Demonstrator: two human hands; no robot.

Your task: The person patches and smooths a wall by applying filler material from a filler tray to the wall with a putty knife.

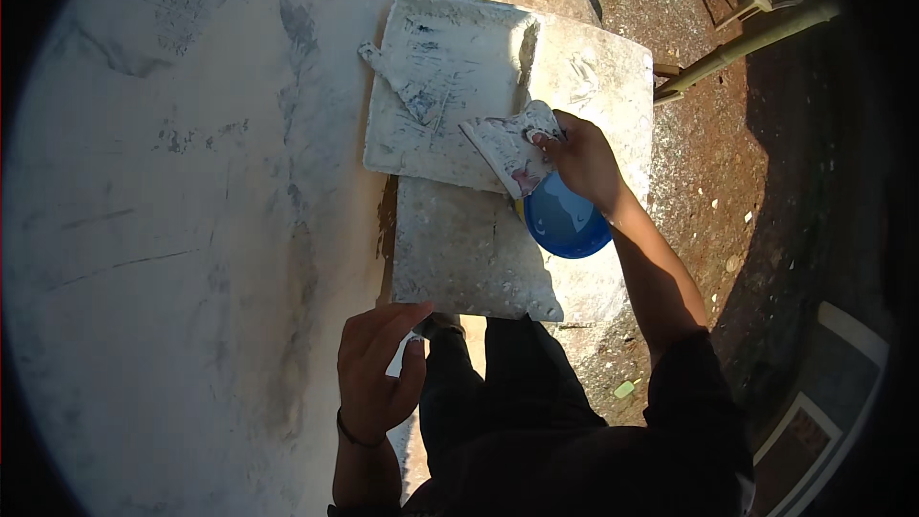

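The right hand is closed around a scraper, blade (smeared white, with pinkish patches) jutting leftward from the grip; just nearside sits a blue bowl, farther left a second scraper lies in the tray, and the left hand hovers half-open, holding nothing, near the board.

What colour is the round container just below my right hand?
Blue; the round container shows in the head view.

On the table, a tray holding a scraper lies behind and left of a container.
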